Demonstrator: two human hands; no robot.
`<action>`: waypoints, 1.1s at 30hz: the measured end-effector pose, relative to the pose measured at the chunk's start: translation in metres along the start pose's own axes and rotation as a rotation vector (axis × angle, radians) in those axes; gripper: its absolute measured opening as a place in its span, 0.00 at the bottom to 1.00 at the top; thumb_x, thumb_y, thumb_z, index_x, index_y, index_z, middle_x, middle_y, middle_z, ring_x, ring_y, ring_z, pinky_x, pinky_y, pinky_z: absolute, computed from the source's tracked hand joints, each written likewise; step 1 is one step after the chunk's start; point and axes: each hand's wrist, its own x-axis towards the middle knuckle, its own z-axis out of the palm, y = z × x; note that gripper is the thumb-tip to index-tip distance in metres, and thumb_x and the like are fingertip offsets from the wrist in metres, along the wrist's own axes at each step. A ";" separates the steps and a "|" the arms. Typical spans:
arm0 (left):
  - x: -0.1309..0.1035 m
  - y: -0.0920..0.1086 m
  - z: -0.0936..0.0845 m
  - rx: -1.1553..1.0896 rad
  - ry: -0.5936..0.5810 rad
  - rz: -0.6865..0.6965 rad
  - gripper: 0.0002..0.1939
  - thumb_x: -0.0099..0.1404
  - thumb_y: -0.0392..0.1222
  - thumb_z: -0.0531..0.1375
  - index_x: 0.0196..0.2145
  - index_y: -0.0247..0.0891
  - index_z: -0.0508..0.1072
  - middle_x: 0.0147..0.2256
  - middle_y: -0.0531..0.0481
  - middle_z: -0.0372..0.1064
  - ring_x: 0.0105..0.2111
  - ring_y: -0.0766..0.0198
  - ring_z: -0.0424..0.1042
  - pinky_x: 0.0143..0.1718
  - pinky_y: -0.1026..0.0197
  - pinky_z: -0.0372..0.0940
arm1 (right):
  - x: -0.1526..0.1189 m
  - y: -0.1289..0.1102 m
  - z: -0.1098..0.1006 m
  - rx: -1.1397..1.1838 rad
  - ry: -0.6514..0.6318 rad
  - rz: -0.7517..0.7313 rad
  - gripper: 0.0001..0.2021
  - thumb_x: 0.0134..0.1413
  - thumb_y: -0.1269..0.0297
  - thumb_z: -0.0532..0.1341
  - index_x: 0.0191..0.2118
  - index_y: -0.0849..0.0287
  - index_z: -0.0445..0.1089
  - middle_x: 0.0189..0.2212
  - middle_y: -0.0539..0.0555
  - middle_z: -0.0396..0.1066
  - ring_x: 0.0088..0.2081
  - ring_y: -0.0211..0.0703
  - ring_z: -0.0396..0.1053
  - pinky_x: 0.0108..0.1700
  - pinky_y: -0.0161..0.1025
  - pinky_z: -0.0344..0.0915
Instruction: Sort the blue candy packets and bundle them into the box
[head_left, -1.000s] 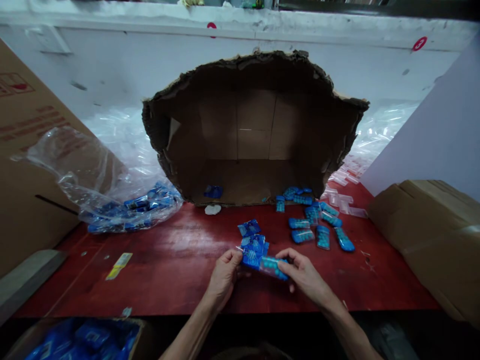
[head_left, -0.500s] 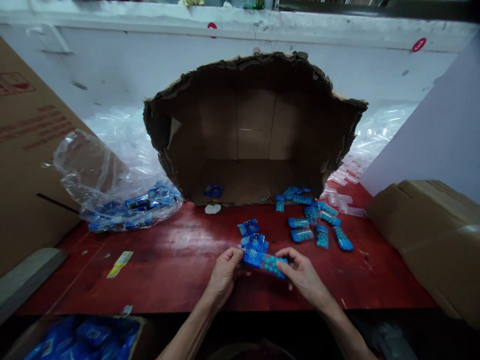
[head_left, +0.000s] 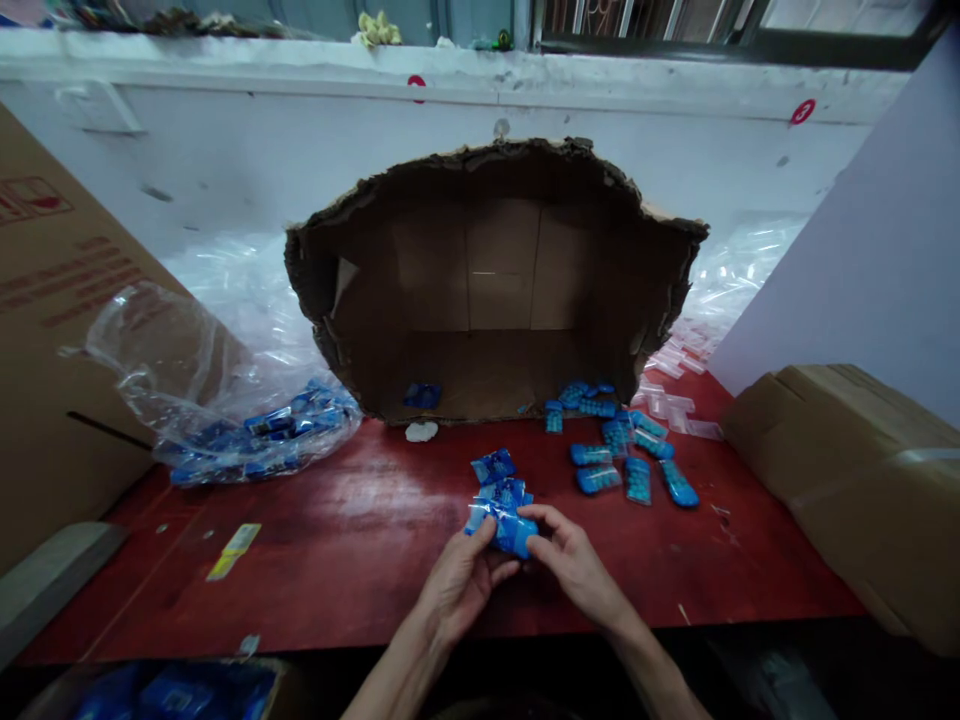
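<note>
Between my two hands is a blue packet [head_left: 512, 532], held over the front of the red table. My left hand [head_left: 466, 578] grips its left end, thumb on top and fingers beneath. My right hand [head_left: 571, 562] pinches its right end. Whether a clear container is still inside the packet cannot be made out. Just behind it lie a few flat blue sachets [head_left: 493, 466], partly overlapping. To the right, several small clear containers of blue balls with blue ends [head_left: 638, 480] are scattered on the table, some at the mouth of the torn cardboard box [head_left: 442, 260].
A clear plastic bag of blue sachets [head_left: 292, 425] lies left on the red table [head_left: 337, 570]. Cardboard boxes flank both sides [head_left: 862, 470]. Clear tubes [head_left: 679, 408] lie back right. A carton of blue packs [head_left: 180, 690] is below the front-left edge.
My hands have come closer together and the held item is now more bunched, its blue balls no longer plainly visible. The camera view has shifted slightly.
</note>
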 end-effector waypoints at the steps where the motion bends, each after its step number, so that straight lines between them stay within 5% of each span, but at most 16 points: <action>1: -0.001 0.003 0.000 0.008 -0.048 -0.020 0.09 0.53 0.41 0.59 0.33 0.34 0.69 0.30 0.46 0.73 0.28 0.63 0.71 0.29 0.62 0.65 | 0.003 0.000 -0.004 0.104 -0.056 0.038 0.18 0.44 0.62 0.59 0.45 0.54 0.61 0.35 0.51 0.65 0.32 0.38 0.64 0.29 0.34 0.65; 6: -0.002 0.014 0.001 0.001 -0.262 -0.076 0.07 0.55 0.36 0.57 0.33 0.34 0.70 0.29 0.48 0.71 0.26 0.67 0.69 0.25 0.66 0.61 | 0.011 -0.001 -0.015 0.328 -0.236 0.146 0.31 0.35 0.71 0.63 0.50 0.52 0.55 0.35 0.50 0.64 0.22 0.31 0.61 0.15 0.24 0.56; 13: -0.005 0.020 0.003 0.057 -0.371 -0.131 0.12 0.54 0.36 0.58 0.38 0.32 0.70 0.30 0.46 0.69 0.29 0.64 0.68 0.30 0.63 0.60 | 0.015 -0.007 -0.016 0.394 -0.411 0.205 0.36 0.31 0.77 0.62 0.52 0.49 0.54 0.43 0.51 0.63 0.21 0.27 0.61 0.14 0.23 0.53; 21: -0.005 0.013 0.005 -0.022 -0.366 -0.105 0.09 0.54 0.34 0.57 0.35 0.32 0.70 0.31 0.45 0.70 0.30 0.64 0.68 0.38 0.59 0.60 | 0.011 0.006 -0.012 0.375 -0.338 0.171 0.30 0.36 0.73 0.62 0.50 0.53 0.57 0.29 0.47 0.65 0.16 0.25 0.54 0.13 0.23 0.55; 33: -0.011 0.003 0.019 0.021 -0.146 0.012 0.09 0.55 0.40 0.57 0.34 0.32 0.70 0.30 0.45 0.72 0.30 0.61 0.70 0.36 0.57 0.63 | 0.008 0.009 -0.004 0.304 -0.161 0.125 0.29 0.35 0.76 0.62 0.48 0.53 0.58 0.23 0.43 0.60 0.17 0.27 0.53 0.13 0.23 0.54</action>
